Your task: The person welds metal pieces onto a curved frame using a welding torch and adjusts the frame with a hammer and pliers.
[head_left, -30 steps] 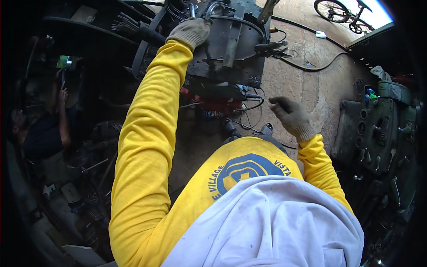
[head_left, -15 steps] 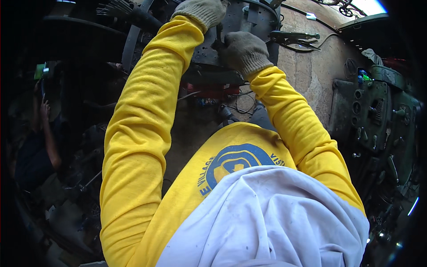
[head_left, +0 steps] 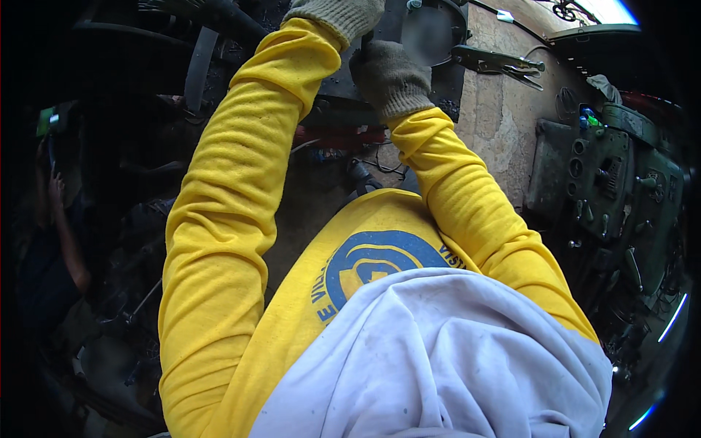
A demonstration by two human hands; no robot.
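Note:
Both my hands wear grey knit work gloves and reach to the top edge of the view, over a dark metal piece (head_left: 401, 18). My left hand (head_left: 337, 14) is partly cut off by the edge, so its fingers do not show. Just below and to its right, my right hand (head_left: 394, 79) is closed, its fingers curled around something dark that I cannot make out. Right of the hands, a pair of locking pliers (head_left: 500, 62) sits at the rim of the metal piece, handles pointing right.
A green machine (head_left: 610, 168) with knobs and levers stands at the right. Worn brown floor (head_left: 496, 117) lies between it and the metal piece. Below my hands are a red object (head_left: 343, 137) and cables. At far left, another person's arm (head_left: 67, 233) is raised towards a small lit device.
My right hand has shifted left and slightly up, closer to my left hand. The left hand has moved a little up and right. In the picture, the pliers sit further right.

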